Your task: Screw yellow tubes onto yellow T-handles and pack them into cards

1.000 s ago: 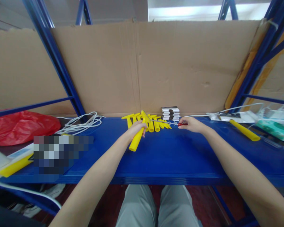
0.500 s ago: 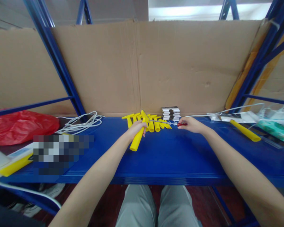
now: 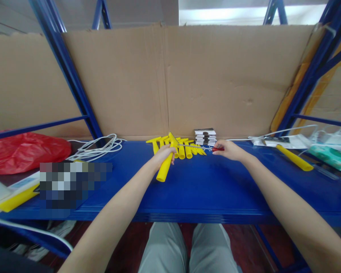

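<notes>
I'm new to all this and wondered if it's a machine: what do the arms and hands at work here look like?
They are a person's. The left hand and right hand are ungloved; no ring or watch can be made out. Both forearms are bare, without sleeves, cables or markings in view. Greyish trousers are worn.
</notes>
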The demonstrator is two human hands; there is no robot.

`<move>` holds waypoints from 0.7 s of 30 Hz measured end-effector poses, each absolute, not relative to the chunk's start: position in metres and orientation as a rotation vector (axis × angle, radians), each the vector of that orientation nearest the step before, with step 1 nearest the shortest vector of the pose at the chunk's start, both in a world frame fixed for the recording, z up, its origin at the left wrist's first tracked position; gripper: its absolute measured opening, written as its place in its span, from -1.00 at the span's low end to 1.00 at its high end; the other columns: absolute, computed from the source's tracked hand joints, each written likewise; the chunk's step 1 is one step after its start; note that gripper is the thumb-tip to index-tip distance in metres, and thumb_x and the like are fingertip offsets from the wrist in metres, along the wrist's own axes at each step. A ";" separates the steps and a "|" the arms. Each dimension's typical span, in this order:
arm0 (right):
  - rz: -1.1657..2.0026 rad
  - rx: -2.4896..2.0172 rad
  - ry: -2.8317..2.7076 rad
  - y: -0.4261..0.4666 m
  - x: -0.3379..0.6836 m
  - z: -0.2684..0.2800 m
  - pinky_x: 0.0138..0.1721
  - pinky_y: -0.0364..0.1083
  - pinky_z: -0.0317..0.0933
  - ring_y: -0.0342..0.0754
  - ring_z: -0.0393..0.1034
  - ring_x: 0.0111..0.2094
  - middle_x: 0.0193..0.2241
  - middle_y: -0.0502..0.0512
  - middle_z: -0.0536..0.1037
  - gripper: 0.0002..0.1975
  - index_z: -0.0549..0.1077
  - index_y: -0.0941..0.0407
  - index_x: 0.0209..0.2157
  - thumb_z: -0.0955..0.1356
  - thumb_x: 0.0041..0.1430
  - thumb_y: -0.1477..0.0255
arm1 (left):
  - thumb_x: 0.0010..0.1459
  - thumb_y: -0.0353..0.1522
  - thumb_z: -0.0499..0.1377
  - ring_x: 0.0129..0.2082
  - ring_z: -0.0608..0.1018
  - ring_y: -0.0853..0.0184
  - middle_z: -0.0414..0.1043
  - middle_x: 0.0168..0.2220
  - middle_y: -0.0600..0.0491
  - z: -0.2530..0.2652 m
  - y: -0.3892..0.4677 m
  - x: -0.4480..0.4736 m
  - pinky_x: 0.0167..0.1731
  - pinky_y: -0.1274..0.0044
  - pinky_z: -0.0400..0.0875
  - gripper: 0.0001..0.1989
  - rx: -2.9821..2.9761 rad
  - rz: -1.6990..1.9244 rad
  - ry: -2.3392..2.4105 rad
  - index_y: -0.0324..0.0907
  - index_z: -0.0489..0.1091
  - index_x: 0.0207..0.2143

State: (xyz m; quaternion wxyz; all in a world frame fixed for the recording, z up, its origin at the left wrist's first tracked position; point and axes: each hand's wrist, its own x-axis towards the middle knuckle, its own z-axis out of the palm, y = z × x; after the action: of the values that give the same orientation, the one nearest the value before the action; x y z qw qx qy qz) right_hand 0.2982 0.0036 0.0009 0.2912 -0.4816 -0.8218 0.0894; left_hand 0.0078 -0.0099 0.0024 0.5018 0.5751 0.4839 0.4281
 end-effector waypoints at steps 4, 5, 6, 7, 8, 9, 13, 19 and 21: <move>0.165 -1.235 -2.207 0.003 0.298 0.003 -0.34 -0.06 0.28 -0.02 0.40 -0.42 -0.47 0.07 0.52 -0.92 0.39 0.10 -0.49 0.37 -0.05 0.39 | -0.15 -0.49 0.03 -0.82 0.27 0.44 0.18 -0.80 0.19 0.003 -0.010 0.008 -0.76 0.61 0.22 -0.89 1.379 1.041 1.185 -0.17 0.15 -0.49; 0.151 -1.231 -2.207 0.003 0.298 0.003 -0.34 -0.06 0.28 -0.03 0.40 -0.42 -0.47 0.07 0.52 -0.92 0.39 0.10 -0.49 0.37 -0.05 0.39 | -0.15 -0.49 0.03 -0.82 0.27 0.44 0.18 -0.80 0.19 0.003 -0.010 0.008 -0.76 0.61 0.22 -0.89 1.379 1.042 1.187 -0.17 0.15 -0.49; 0.144 -1.233 -2.204 0.003 0.298 0.003 -0.34 -0.06 0.27 -0.03 0.40 -0.42 -0.47 0.07 0.51 -0.92 0.39 0.10 -0.49 0.37 -0.05 0.39 | -0.15 -0.49 0.03 -0.82 0.27 0.44 0.18 -0.79 0.19 0.003 -0.010 0.008 -0.76 0.61 0.21 -0.88 1.380 1.043 1.186 -0.17 0.15 -0.49; 0.142 -1.237 -2.200 0.002 0.298 0.004 -0.34 -0.06 0.27 -0.03 0.40 -0.43 -0.46 0.08 0.51 -0.92 0.39 0.10 -0.49 0.37 -0.06 0.40 | -0.15 -0.50 0.03 -0.82 0.28 0.44 0.18 -0.79 0.19 0.003 -0.010 0.008 -0.76 0.61 0.21 -0.88 1.380 1.043 1.185 -0.17 0.15 -0.48; 0.145 -1.241 -2.197 0.002 0.297 0.004 -0.34 -0.06 0.27 -0.03 0.40 -0.42 -0.46 0.08 0.51 -0.92 0.39 0.10 -0.49 0.37 -0.06 0.40 | -0.15 -0.50 0.03 -0.82 0.28 0.44 0.18 -0.79 0.19 0.003 -0.010 0.008 -0.76 0.61 0.22 -0.88 1.379 1.043 1.187 -0.17 0.15 -0.49; 0.151 -1.243 -2.194 0.002 0.297 0.004 -0.34 -0.06 0.27 -0.02 0.40 -0.42 -0.45 0.09 0.51 -0.92 0.39 0.10 -0.49 0.37 -0.06 0.40 | -0.16 -0.50 0.03 -0.82 0.28 0.44 0.18 -0.79 0.19 0.003 -0.010 0.008 -0.76 0.61 0.22 -0.88 1.377 1.042 1.190 -0.17 0.14 -0.49; 0.161 -1.240 -2.189 0.002 0.297 0.004 -0.32 -0.05 0.27 -0.02 0.40 -0.42 -0.45 0.09 0.51 -0.92 0.39 0.11 -0.49 0.37 -0.07 0.41 | -0.16 -0.50 0.04 -0.82 0.27 0.44 0.18 -0.79 0.19 0.002 -0.010 0.008 -0.76 0.61 0.22 -0.87 1.368 1.043 1.195 -0.17 0.14 -0.49; 0.150 -1.240 -2.205 0.001 0.296 0.005 -0.33 -0.06 0.27 -0.03 0.40 -0.41 -0.45 0.09 0.51 -0.92 0.38 0.11 -0.49 0.36 -0.05 0.41 | -0.16 -0.49 0.05 -0.82 0.27 0.45 0.17 -0.78 0.20 0.003 -0.010 0.008 -0.75 0.61 0.23 -0.86 1.361 1.040 1.205 -0.17 0.16 -0.47; 0.139 -1.244 -2.217 0.001 0.296 0.005 -0.32 -0.06 0.27 -0.03 0.39 -0.41 -0.44 0.09 0.50 -0.92 0.39 0.11 -0.48 0.36 -0.04 0.41 | -0.16 -0.49 0.05 -0.82 0.27 0.45 0.18 -0.78 0.20 0.002 -0.010 0.008 -0.76 0.61 0.22 -0.86 1.364 1.037 1.207 -0.17 0.16 -0.47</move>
State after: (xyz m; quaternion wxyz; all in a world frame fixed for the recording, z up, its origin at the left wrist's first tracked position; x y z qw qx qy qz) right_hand 0.2963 0.0007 0.0049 0.2933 -0.4672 -0.8325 0.0522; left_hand 0.0081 -0.0101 0.0021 0.4993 0.5640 0.4988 0.4288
